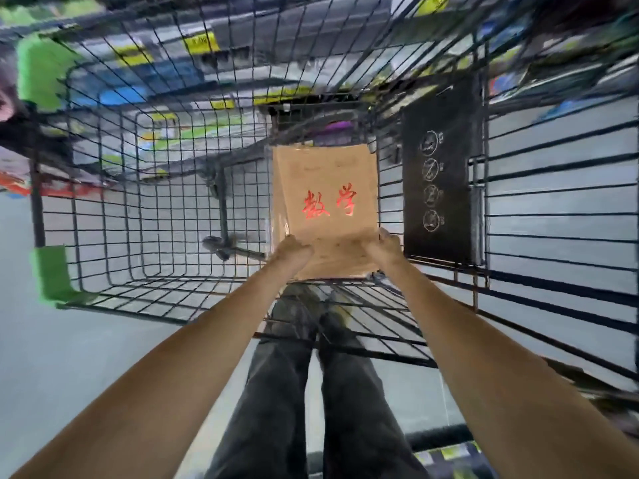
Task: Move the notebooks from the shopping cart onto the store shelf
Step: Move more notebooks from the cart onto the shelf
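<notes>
Both hands (292, 249) (388, 244) grip notebooks (325, 174) inside the wire cart (38, 209), probably shelves (14, 167) beyond.

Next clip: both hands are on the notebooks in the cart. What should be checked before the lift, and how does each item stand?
1. Left hand grips the notebooks at the near left corner: ok.
2. Right hand grips the near right corner: ok.
3. Nothing lies on top of the notebooks: ok.
4. Notebooks clear of the cart wall: cannot tell; their right edge lies close to the mesh.
5. Free room on the store shelf: cannot tell, blurred.
</notes>
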Tool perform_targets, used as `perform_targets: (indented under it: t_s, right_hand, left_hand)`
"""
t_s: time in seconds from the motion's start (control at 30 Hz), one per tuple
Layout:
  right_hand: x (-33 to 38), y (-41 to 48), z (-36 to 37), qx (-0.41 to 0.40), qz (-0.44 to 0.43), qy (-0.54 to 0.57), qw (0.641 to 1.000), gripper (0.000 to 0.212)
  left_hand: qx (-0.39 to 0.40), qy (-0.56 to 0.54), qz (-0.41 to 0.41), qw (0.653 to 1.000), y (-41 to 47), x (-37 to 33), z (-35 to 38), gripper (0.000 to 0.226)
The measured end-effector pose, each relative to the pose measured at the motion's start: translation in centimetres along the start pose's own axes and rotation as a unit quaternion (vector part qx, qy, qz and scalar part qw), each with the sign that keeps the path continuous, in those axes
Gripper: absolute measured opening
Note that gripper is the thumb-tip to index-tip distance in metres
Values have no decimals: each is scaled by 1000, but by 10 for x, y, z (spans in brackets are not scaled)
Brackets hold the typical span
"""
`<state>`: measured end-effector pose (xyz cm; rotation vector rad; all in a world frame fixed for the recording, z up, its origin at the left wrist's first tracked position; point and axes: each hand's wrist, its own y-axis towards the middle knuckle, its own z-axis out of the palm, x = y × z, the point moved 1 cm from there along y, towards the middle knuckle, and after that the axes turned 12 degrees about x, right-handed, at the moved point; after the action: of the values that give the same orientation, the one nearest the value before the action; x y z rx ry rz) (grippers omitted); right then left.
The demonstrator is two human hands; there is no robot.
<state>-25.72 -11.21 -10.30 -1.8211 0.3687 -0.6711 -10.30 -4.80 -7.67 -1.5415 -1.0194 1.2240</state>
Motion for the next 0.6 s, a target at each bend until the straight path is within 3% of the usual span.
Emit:
perform_targets:
  t_s: [0.2, 0.33, 0.6]
  right_hand:
    - [1, 27, 11, 1, 26, 40, 999, 41]
    - [5, 36, 35, -81, 10, -28, 996, 36]
    - [16, 37, 48, -133, 57, -24, 989, 58]
  left_hand:
    - [-28, -16, -20, 999, 28, -2, -5, 36]
    - [-22, -13, -2, 1000, 35, 5, -15, 25]
    - [-5, -27, 11, 1000, 44, 15, -25, 19]
